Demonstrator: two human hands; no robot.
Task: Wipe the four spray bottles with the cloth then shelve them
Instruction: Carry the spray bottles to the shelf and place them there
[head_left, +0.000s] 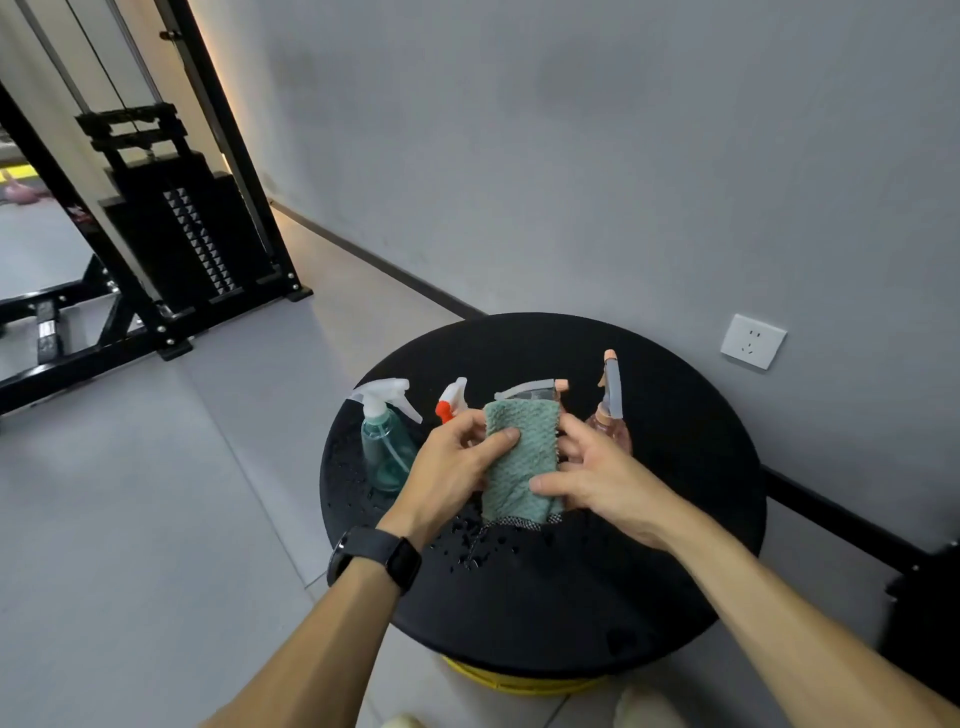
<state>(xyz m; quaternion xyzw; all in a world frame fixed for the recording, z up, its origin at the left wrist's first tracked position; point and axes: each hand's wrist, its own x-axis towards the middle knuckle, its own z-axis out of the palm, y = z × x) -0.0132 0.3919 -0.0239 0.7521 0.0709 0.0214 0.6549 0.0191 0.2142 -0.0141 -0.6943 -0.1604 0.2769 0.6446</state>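
From the head camera, a round black desk (675, 519) stands by a grey wall, with drops of water (467, 551) on its top. Both hands are working in the middle of it. The left hand (452, 467) curls around the green cloth (522, 457), with its thumb pressed on the front. The right hand (597, 475) holds the other side of the cloth, fingers bent around it. The cloth is wrapped around a bottle with a grey trigger (530, 388); only its top shows. A blue-green bottle (384, 441) stands to the left, a bottle with a red nozzle (451, 402) peeks up behind the left hand, and a pink bottle (610, 421) stands to the right. I think this is the wiping step. Next, the hands need to rub the cloth all around the bottle while keeping hold of it. No shelf is in view.
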